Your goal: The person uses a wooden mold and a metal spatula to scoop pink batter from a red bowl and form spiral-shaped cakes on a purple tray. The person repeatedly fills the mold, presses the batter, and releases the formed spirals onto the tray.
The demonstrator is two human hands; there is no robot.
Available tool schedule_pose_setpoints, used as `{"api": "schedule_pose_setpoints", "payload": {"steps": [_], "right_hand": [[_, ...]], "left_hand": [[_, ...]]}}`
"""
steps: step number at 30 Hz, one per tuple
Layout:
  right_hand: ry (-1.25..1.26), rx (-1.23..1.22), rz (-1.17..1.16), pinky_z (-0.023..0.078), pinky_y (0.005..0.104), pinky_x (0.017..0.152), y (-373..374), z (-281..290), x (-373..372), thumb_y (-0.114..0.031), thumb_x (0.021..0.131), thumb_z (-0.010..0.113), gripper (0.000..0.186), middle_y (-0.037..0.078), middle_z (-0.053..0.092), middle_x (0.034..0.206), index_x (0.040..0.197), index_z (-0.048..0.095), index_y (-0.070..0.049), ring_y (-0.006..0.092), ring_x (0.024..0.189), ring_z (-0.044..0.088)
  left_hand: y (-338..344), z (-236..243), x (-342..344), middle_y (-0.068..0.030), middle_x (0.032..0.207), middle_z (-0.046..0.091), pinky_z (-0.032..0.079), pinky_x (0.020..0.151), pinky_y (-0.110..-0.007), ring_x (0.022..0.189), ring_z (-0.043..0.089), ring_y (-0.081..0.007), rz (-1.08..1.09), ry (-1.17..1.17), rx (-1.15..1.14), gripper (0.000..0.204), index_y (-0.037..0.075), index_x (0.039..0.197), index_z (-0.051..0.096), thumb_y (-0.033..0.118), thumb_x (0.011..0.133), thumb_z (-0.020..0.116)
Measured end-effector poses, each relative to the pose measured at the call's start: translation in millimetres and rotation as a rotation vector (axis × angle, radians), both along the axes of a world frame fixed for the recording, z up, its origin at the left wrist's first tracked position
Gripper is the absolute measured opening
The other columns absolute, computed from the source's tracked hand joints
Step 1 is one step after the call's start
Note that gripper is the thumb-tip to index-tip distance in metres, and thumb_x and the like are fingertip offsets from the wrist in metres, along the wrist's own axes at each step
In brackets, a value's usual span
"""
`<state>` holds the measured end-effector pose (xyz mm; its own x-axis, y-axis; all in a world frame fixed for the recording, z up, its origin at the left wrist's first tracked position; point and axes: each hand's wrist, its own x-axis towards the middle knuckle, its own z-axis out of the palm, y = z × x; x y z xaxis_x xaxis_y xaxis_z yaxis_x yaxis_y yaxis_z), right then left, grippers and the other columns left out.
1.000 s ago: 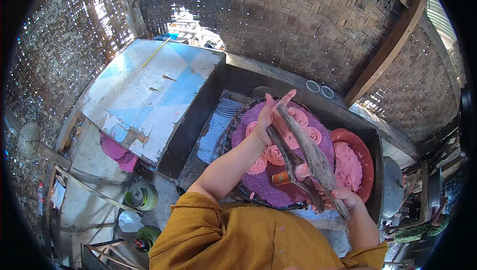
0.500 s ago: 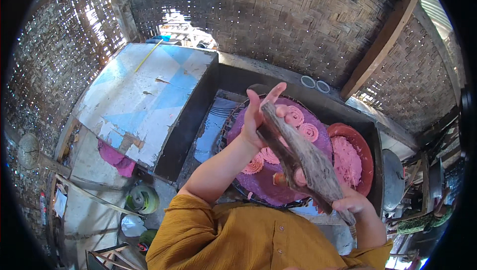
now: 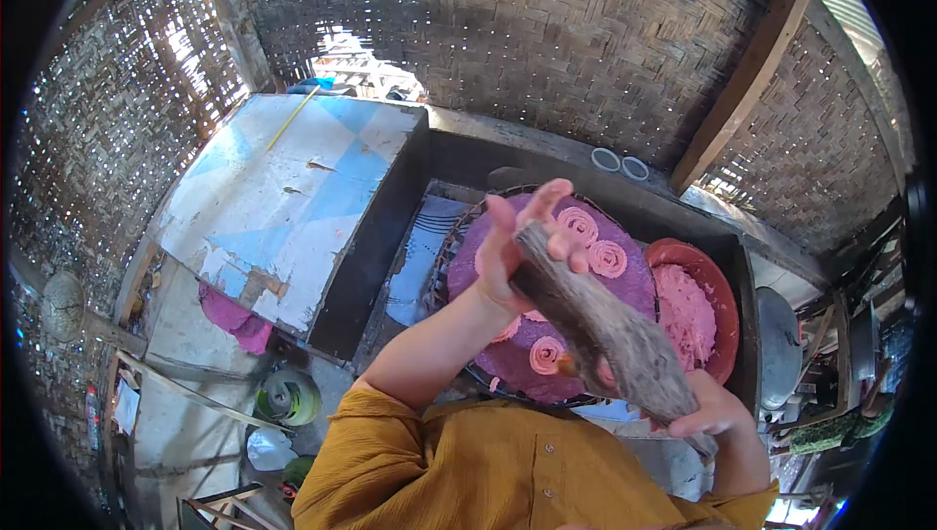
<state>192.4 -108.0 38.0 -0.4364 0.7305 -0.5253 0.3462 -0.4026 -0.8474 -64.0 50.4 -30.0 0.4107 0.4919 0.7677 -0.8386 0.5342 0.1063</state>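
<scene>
Both my hands hold a long, weathered grey wooden press point(image 3: 610, 325) slantwise above a round tray point(image 3: 444, 257) lined with purple sheet. My left hand point(image 3: 532, 247) grips its upper end, with some fingers wrapped over it and others raised. Around the lower end my right hand point(image 3: 710, 408) is closed. Beneath the wood, a small orange-brown part point(image 3: 569, 364) pokes out, mostly hidden. Pink coiled swirls of thin strands point(image 3: 607, 259) lie on the purple lining, several of them partly covered by my hand and the press. At the right, a red basin point(image 3: 724, 320) holds pink dough point(image 3: 681, 310).
A worn white-and-blue board point(image 3: 283, 208) stands left of the tray, with a yellow stick point(image 3: 293, 118) on it. Two white rings point(image 3: 620, 163) rest on the back ledge. A lidded metal pot point(image 3: 778, 349) is at the right, a green gas cylinder point(image 3: 288, 396) at the lower left.
The press's two wooden parts, spread apart before, now lie closer together. My left hand has come down slightly, and a pink swirl near the tray's front shows more fully.
</scene>
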Motion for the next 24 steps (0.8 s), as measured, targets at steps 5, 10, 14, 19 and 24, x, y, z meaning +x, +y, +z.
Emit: {"api": "schedule_pose_setpoints", "payload": {"steps": [5,10,14,19,24], "right_hand": [[-0.114,0.217,0.014,0.044,0.0241,0.066,7,16,0,-0.024,0.057,0.079,0.058,0.003,0.061,0.082,0.103,0.057,0.005,0.0080,0.072,0.053],[-0.096,0.131,0.007,0.043,0.0257,0.072,11,16,-15,-0.021,0.057,0.079,0.058,0.004,0.061,0.086,0.103,0.057,0.006,0.0102,0.079,0.054],[-0.033,0.065,0.021,0.042,0.0261,0.076,3,13,-9,-0.018,0.057,0.079,0.058,0.006,0.061,0.089,0.104,0.056,0.006,0.0102,0.083,0.053],[-0.118,0.176,0.004,0.043,0.0261,0.075,-7,30,-1,-0.018,0.056,0.079,0.056,0.006,0.061,0.088,0.102,0.058,0.006,0.0100,0.082,0.053],[-0.247,0.321,0.026,0.044,0.0257,0.071,-1,49,-2,-0.021,0.054,0.080,0.058,0.006,0.062,0.083,0.101,0.059,0.006,0.0095,0.077,0.053]], "left_hand": [[18,15,4,-0.0066,0.088,0.062,0.043,0.081,-0.044,0.093,0.056,-0.0267,0.006,-0.038,0.098,0.074,0.016,0.135,0.029,0.064,0.079,0.037],[8,33,-20,-0.0089,0.085,0.061,0.045,0.078,-0.045,0.089,0.057,-0.0289,0.062,0.007,0.016,0.072,0.016,0.133,0.031,0.065,0.080,0.033],[-13,31,-19,-0.0047,0.082,0.062,0.043,0.075,-0.040,0.085,0.057,-0.0249,0.110,0.059,-0.014,0.074,0.015,0.133,0.031,0.066,0.079,0.034],[-14,19,3,-0.0064,0.083,0.062,0.043,0.076,-0.040,0.087,0.057,-0.0267,0.040,0.012,-0.043,0.072,0.015,0.132,0.030,0.064,0.080,0.037],[2,34,9,-0.0057,0.083,0.063,0.042,0.077,-0.039,0.087,0.057,-0.0243,0.014,-0.051,0.096,0.072,0.012,0.131,0.030,0.062,0.081,0.039]]}}
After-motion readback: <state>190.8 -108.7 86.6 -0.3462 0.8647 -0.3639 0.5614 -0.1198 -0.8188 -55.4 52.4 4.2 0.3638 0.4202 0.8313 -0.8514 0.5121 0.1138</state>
